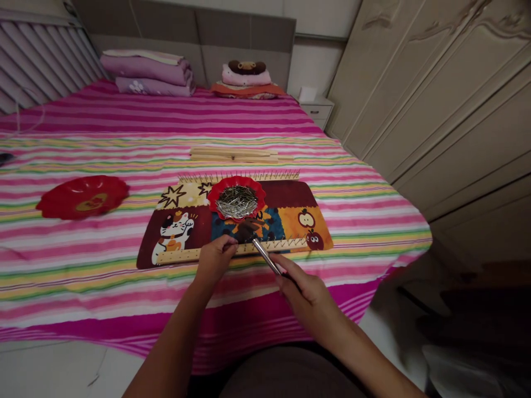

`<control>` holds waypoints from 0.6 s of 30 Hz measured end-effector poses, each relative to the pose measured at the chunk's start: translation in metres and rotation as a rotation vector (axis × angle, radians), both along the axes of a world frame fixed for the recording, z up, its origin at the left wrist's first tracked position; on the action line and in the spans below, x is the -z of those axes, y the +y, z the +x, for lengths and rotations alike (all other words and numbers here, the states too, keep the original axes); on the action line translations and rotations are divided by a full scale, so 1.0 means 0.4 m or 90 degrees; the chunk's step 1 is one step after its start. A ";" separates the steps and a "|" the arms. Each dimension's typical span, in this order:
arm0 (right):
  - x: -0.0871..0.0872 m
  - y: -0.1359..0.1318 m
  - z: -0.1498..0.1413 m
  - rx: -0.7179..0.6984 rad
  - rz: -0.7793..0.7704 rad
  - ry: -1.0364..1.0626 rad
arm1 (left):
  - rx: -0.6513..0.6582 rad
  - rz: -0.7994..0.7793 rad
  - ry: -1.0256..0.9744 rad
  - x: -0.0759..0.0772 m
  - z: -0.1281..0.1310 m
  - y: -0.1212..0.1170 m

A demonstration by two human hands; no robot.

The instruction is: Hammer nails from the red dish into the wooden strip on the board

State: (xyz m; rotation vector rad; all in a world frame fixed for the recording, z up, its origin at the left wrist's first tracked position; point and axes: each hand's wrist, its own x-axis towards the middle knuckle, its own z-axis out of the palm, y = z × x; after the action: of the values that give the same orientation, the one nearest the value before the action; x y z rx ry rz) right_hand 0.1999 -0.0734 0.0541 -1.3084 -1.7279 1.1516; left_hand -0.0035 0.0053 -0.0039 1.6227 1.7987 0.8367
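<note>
Head view, lower middle of the frame: the right hand (313,298) is closed around the dark grip of a hammer with a shiny silver metal shaft (265,256), its dark head over a narrow pale wooden strip studded with nails (178,256). The left hand (214,258) has thumb and fingers drawn together at that strip; whether they pinch a nail is too small to tell.

The hammer looks rigid and head-heavy; its grip seems the right hold, as the bare shaft may be slippery. The strip should be light and stiff, perhaps prone to splitting; its nail-free left end looks the safest place to take it. It lies along the near edge of a printed, multicoloured flat mat (294,193), probably thin and pliable. The loose silver nails (237,202) in the red scalloped dish (212,193), mid-frame, look slick, sharp and best lifted singly by the shank.
</note>
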 end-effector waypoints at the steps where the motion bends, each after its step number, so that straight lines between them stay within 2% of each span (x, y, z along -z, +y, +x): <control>1: -0.004 0.011 -0.010 -0.015 0.014 -0.001 | 0.000 0.003 0.006 0.001 0.000 0.000; 5: -0.007 0.033 -0.024 -0.070 0.026 -0.017 | -0.005 0.001 0.040 0.001 0.001 0.001; 13: 0.006 -0.040 0.047 0.043 -0.047 -0.003 | 0.013 -0.025 0.027 -0.004 0.000 0.002; 16: 0.014 -0.061 0.080 0.083 -0.082 0.009 | 0.021 -0.021 0.053 -0.029 -0.016 0.026; 18: 0.023 -0.069 0.095 0.118 -0.104 0.017 | -0.009 0.031 0.121 -0.053 -0.028 0.062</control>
State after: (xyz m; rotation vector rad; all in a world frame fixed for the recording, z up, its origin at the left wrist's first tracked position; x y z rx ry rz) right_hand 0.2381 -0.1009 0.0448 -1.5100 -1.4846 1.2158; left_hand -0.0147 0.0303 0.0174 1.7742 1.9334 0.7590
